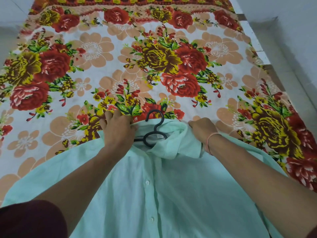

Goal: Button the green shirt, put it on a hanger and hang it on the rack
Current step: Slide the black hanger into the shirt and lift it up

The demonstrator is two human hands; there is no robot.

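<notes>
Well, a big floral bedsheet (106,54) fills the surface, and on its near half the green shirt (171,186) lies flat, front buttoned, long axis running straight away from the person, collar at the far end. Both forearms cross the shirt's front. The left hand (118,127) grips the collar's left side, the right hand (203,128) bunches its right, and between them the black hanger (157,125) pokes its hook out of the neck, pointing away.

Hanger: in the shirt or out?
In. The hook of the hanger pokes out of the collar of the shirt; its arms lie mostly under fabric. Left hand and right hand hold the collar.
</notes>
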